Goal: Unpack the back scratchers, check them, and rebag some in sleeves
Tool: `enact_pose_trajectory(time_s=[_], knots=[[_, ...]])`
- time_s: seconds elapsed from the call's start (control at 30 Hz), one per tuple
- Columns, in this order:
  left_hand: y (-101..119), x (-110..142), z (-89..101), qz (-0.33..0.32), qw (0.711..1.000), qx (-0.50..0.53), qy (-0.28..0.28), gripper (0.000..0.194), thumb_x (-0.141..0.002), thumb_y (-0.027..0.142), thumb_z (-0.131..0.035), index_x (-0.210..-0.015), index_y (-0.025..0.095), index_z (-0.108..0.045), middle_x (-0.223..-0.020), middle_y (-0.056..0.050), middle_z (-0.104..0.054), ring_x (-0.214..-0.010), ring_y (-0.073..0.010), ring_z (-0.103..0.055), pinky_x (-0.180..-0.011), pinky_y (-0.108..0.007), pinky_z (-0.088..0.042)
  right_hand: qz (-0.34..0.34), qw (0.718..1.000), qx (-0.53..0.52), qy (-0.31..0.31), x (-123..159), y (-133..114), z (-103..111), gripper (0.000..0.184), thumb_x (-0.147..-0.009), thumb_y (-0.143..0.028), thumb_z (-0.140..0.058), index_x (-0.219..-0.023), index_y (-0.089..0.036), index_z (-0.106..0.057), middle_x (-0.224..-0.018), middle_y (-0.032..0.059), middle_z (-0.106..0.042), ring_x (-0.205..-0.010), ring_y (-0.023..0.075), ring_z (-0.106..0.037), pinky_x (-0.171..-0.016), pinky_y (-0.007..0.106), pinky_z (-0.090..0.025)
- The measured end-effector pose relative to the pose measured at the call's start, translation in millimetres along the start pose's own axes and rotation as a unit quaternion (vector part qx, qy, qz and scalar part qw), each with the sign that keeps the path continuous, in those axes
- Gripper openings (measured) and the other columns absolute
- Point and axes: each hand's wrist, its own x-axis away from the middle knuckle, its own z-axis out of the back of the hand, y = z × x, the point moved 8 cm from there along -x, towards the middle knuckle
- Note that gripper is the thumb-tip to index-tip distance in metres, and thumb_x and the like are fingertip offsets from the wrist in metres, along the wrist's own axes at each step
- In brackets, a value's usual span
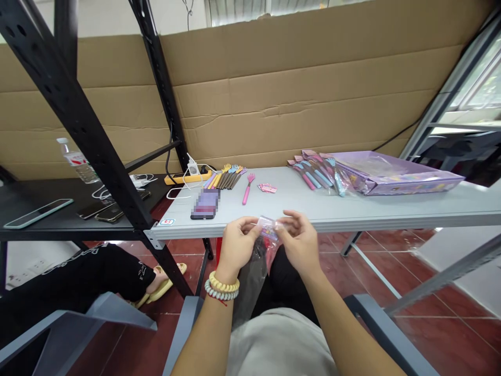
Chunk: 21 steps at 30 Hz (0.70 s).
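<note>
Between my two hands, in front of the table edge, is a clear plastic bag with a small printed purple label (268,227) at its top. My left hand (237,245) pinches the bag's left side with thumb and fingers. On the other side, my right hand (300,241) has its thumb and fingers closed on the bag's right corner. The bag's lower part hangs down over my lap. Beyond my hands a pink fork (248,189) lies alone on the table, beside a few small pink cards (267,188).
Several coloured forks (229,177) lie in a row by a yellow power strip (188,178). A phone (205,204) rests near the front edge. Bagged forks (319,171) lean against a purple box (410,183). A black metal post (78,104) rises at left; another person's leg (90,271) is below.
</note>
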Motion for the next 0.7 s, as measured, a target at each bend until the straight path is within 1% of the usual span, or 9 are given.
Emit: enact_pose_trajectory(time_s=[0.07,0.13,0.2,0.23,0.3,0.37,0.43,0.6,0.7], knots=[[-0.6,0.4,-2.4,-0.004,1.0,0.004,-0.007,0.021,-0.074,0.027,-0.066,-0.088,0.012,-0.067,-0.079,-0.008,-0.07,-0.072,-0.0164,-0.064,-0.067,-0.027,-0.05,0.063,0.996,0.018,0.059,-3.2,-8.5,11.7,0.034,-0.066,-0.029,-0.072,-0.093,-0.017,-0.056,-0.075,0.0012,-0.061,-0.062,0.0112,-0.056,-0.056,0.024,-0.047],[1.0,3.1,-6.5,-0.012,1.0,-0.007,-0.021,0.023,-0.074,0.026,-0.066,-0.093,0.013,-0.065,-0.074,-0.005,-0.069,-0.067,-0.0142,-0.062,-0.063,-0.025,-0.047,0.12,0.99,0.037,0.07,-5.2,-18.1,17.0,0.026,-0.069,-0.024,-0.069,-0.089,-0.018,-0.055,-0.077,0.0016,-0.06,-0.061,0.0107,-0.055,-0.054,0.024,-0.046],[4.4,6.2,-8.8,-0.024,0.999,-0.016,-0.026,0.029,-0.075,0.027,-0.065,-0.1,0.015,-0.061,-0.068,-0.001,-0.066,-0.062,-0.0121,-0.058,-0.059,-0.023,-0.044,0.198,0.976,0.079,0.05,-3.9,-32.8,17.3,0.014,-0.071,-0.017,-0.065,-0.082,-0.019,-0.055,-0.087,0.004,-0.06,-0.066,0.0119,-0.056,-0.053,0.024,-0.044],[6.3,7.4,-9.2,-0.029,0.999,-0.019,-0.026,0.031,-0.075,0.027,-0.065,-0.103,0.015,-0.059,-0.066,0.0,-0.064,-0.061,-0.0116,-0.057,-0.058,-0.023,-0.043,0.238,0.965,0.106,0.031,-1.7,-40.5,15.8,0.009,-0.072,-0.014,-0.062,-0.077,-0.019,-0.056,-0.092,0.005,-0.06,-0.072,0.0133,-0.058,-0.056,0.025,-0.046],[9.3,9.2,-9.0,-0.035,0.999,-0.023,-0.024,0.033,-0.076,0.027,-0.064,-0.106,0.016,-0.056,-0.067,0.001,-0.064,-0.062,-0.0113,-0.057,-0.059,-0.022,-0.042,0.296,0.942,0.159,-0.018,3.4,-51.9,10.8,0.011,-0.074,-0.01,-0.056,-0.07,-0.02,-0.059,-0.097,0.006,-0.061,-0.086,0.0172,-0.06,-0.068,0.03,-0.048],[10.3,9.9,-8.4,-0.035,0.999,-0.029,-0.022,0.033,-0.077,0.026,-0.063,-0.107,0.016,-0.054,-0.069,0.0,-0.064,-0.064,-0.0118,-0.058,-0.059,-0.023,-0.043,0.306,0.929,0.194,-0.07,6.1,-55.3,5.7,0.015,-0.075,-0.009,-0.053,-0.071,-0.02,-0.063,-0.1,0.0063,-0.062,-0.094,0.0197,-0.06,-0.077,0.034,-0.048],[10.4,10.1,-8.2,-0.035,0.999,-0.034,-0.022,0.032,-0.078,0.026,-0.062,-0.107,0.016,-0.054,-0.071,0.0,-0.065,-0.064,-0.0122,-0.059,-0.06,-0.023,-0.043,0.294,0.927,0.213,-0.099,6.2,-55.0,3.5,0.014,-0.075,-0.011,-0.054,-0.076,-0.021,-0.065,-0.103,0.0069,-0.062,-0.095,0.021,-0.06,-0.079,0.037,-0.049],[11.0,10.3,-9.9,-0.042,0.998,-0.037,-0.024,0.03,-0.078,0.026,-0.061,-0.105,0.016,-0.054,-0.072,-0.001,-0.066,-0.066,-0.0131,-0.06,-0.061,-0.024,-0.044,0.277,0.927,0.236,-0.092,2.1,-52.5,3.5,0.005,-0.076,-0.02,-0.059,-0.074,-0.02,-0.064,-0.099,0.0071,-0.063,-0.093,0.021,-0.061,-0.083,0.037,-0.047],[13.2,10.5,-10.0,-0.05,0.997,-0.048,-0.015,0.029,-0.078,0.026,-0.061,-0.105,0.016,-0.055,-0.073,-0.001,-0.067,-0.067,-0.0135,-0.061,-0.063,-0.025,-0.045,0.251,0.932,0.24,-0.106,-1.1,-47.3,2.3,0.006,-0.076,-0.024,-0.06,-0.073,-0.02,-0.064,-0.1,0.0073,-0.064,-0.094,0.0207,-0.06,-0.084,0.035,-0.046]])
